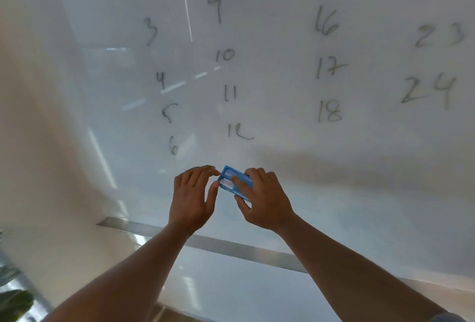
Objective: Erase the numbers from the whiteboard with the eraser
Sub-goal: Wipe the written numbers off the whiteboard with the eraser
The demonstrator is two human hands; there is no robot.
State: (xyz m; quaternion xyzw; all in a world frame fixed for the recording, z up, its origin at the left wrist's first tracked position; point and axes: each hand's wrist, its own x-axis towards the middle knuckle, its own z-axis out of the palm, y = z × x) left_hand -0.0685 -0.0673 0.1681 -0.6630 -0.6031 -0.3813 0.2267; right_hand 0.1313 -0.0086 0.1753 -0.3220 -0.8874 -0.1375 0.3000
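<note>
Here, head view: everything below is being seen from this single camera.
Eraser (235,183): a blue block with white labels, being held in front of the lower whiteboard, at six o'clock from the written 12.
Right hand (262,199): being closed around the eraser, fingers laid over its top edge and thumb pressed under its lower edge.
Left hand (191,198): being kept at nine o'clock of the eraser, fingers curled and narrowly parted, fingertips (213,168) just touching the eraser's left end; whether it is gripping cannot be told.
Whiteboard (359,206): numbers (330,110) are being shown in dark columns, unerased, from ten to two o'clock above the hands.
Metal tray (231,245): being crossed by both forearms at six o'clock.
</note>
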